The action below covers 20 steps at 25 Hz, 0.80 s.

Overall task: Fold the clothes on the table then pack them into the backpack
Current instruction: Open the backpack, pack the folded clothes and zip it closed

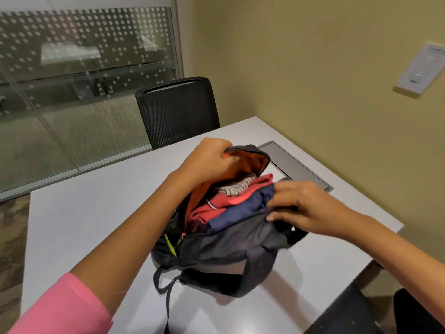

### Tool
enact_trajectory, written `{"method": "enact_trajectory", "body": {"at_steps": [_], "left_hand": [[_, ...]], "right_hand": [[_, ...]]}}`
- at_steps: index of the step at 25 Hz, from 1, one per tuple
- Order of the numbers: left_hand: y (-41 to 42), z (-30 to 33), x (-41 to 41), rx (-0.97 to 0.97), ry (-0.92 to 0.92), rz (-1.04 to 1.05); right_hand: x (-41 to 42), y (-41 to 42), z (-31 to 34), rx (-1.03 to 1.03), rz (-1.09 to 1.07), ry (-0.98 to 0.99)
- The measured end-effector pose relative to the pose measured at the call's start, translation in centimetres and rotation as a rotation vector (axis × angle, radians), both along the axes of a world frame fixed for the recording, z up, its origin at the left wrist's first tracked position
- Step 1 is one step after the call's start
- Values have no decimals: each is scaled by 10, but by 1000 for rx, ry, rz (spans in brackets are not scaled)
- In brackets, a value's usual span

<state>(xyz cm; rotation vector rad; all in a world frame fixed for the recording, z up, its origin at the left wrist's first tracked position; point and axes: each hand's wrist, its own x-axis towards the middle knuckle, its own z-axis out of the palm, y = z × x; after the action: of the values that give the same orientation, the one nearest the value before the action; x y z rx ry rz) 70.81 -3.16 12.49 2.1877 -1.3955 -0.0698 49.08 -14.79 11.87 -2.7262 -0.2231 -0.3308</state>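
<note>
A dark grey backpack (224,256) with an orange lining lies on the white table (91,213), its main compartment unzipped. Folded clothes fill it: a grey striped piece (237,186) at the far end, a red garment (218,204) in the middle and a navy one (240,210) nearest the front edge. My left hand (208,159) grips the far rim of the opening and holds the flap up. My right hand (305,208) pinches the near right edge of the opening, beside the navy garment. No loose clothes show on the table.
A black mesh chair (178,112) stands at the table's far side. A grey cable hatch (298,165) is set into the tabletop behind the bag. Another dark seat (361,312) sits at bottom right. The yellow wall with a switch plate (420,68) is to the right.
</note>
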Motion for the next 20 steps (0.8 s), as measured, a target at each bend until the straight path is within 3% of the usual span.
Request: {"method": "enact_trajectory", "body": {"at_steps": [4,8,12,16,20], "left_hand": [[12,16,-5,-52,0,-23],[37,17,-2,-126,163,39],[76,2,-2,-269,454,110],[132,-59,-18,-413,515,369],[172,-148,-48,-219,624,513]], "right_hand": [[51,5,23,-83,-116,-268],[85,7,14,-142,-115,-174],[103,10,11,-147,-31,-29],[108,12,7,-106,-34,-44],[105,16,6,-89,-60,-83]]}}
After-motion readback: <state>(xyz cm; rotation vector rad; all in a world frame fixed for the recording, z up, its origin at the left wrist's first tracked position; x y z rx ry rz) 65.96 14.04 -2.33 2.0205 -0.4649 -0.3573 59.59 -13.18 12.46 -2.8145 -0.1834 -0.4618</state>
